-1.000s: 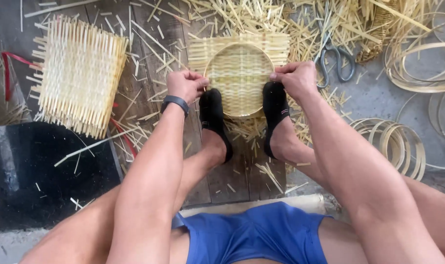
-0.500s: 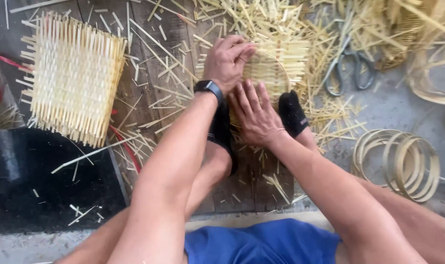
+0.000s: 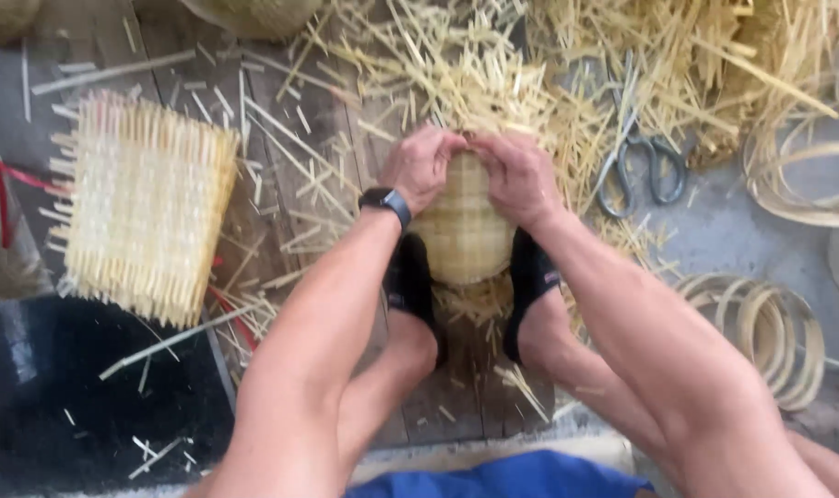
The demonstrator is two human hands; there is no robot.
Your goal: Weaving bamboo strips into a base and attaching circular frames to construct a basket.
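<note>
Basket point(image 3: 464, 235), empty, stands between both shoes. Left hand point(image 3: 421, 166) and right hand point(image 3: 521, 175) grip its far rim. Earlier, the right hand lay flat, nearer.

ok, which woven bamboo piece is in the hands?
The small rounded woven piece between the feet, gripped by left hand and right hand; the flat square mat lies untouched at left.

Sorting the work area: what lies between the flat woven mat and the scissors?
In the head view, the left hand and right hand gripping the woven basket, amid loose bamboo strips.
</note>
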